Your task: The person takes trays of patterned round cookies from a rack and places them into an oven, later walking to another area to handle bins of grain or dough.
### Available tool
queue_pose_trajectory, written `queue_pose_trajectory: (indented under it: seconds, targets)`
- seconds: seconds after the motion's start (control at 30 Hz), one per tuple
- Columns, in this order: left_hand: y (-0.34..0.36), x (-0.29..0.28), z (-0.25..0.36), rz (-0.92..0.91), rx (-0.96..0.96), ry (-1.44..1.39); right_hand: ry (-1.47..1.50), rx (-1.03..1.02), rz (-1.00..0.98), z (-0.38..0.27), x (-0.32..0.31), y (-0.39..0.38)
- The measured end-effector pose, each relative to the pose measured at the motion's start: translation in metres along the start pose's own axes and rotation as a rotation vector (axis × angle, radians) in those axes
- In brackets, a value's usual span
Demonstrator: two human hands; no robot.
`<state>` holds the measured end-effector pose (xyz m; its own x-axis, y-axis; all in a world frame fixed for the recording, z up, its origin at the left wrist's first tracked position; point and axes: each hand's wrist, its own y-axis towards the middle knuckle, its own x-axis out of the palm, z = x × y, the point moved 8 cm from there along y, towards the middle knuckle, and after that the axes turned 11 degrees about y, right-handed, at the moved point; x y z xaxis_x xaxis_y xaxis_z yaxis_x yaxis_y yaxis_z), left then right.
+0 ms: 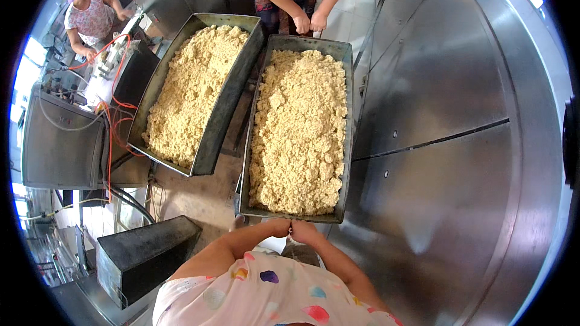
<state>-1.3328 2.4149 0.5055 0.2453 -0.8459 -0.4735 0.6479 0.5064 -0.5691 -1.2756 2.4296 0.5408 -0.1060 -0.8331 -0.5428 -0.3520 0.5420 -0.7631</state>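
Observation:
A long, deep metal trough (348, 145) heaped with pale yellow crumbly dough (299, 127) is in front of me. At the middle of its near end, my left hand (279, 227) and my right hand (305, 232) are closed side by side, gripping it just under the rim. The part they hold is mostly hidden behind my fingers. A co-worker's two hands (310, 22) are together at the far end of the same trough.
A second metal trough (226, 108) with the same crumbly mass stands at the left. An empty dark trough (148, 256) lies lower left. Large steel panels (435, 139) run along the right. Another person (93, 15) works among machines and orange hoses (111, 139) at the far left.

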Motion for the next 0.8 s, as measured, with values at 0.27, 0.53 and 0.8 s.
queue_pose_trajectory:
  seconds: [0.27, 0.53, 0.8]
  targets:
    - [0.003, 0.008, -0.004, 0.085, 0.008, 0.034, 0.006, -0.034, 0.089, 0.013, 0.015, 0.005]
    - [0.0, 0.002, 0.011, 0.086, 0.053, 0.014, 0.016, 0.027, 0.057, 0.024, 0.019, 0.002]
    - [0.023, 0.024, 0.008, 0.13, 0.059, 0.057, 0.054, 0.035, 0.153, 0.024, 0.006, -0.022]
